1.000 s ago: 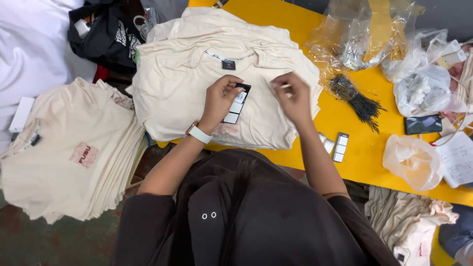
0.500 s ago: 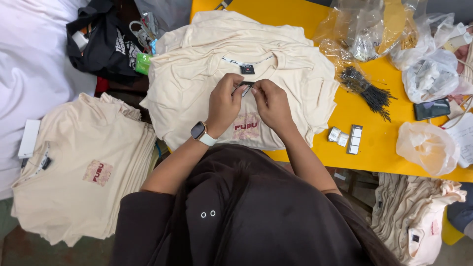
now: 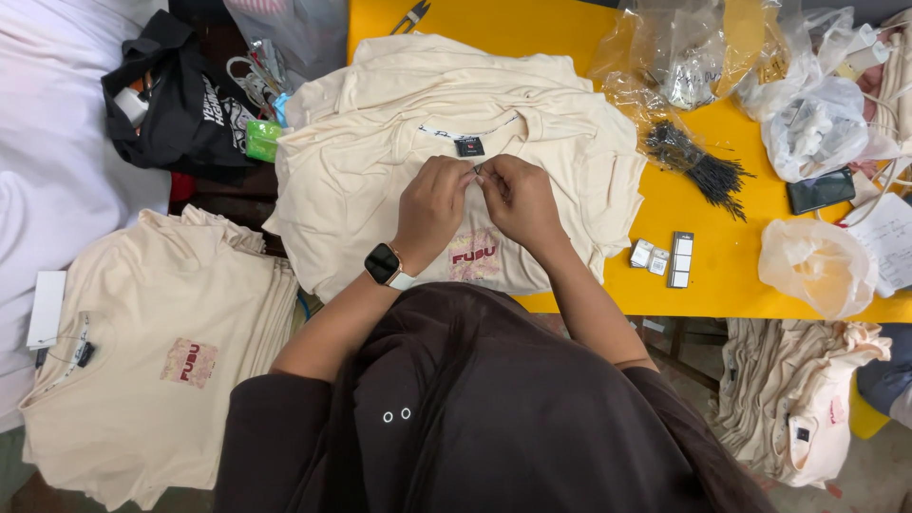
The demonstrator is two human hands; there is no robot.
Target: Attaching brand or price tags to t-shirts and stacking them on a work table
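Our left hand and right hand meet fingertip to fingertip, both pinched shut on something tiny we cannot make out, over the top shirt on the yellow surface. Its black neck label lies just beyond the fingertips, equally near both hands.

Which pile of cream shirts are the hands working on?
The pile on the yellow table; both hands rest on it, unlike the pile at left.

Left hand: fingers curled, fingertips pinched, wrist bent inward. Right hand: fingers curled, pinched, fingertips meeting the left hand's. Both forearms bare, angled inward; dark sleeves at the elbows.
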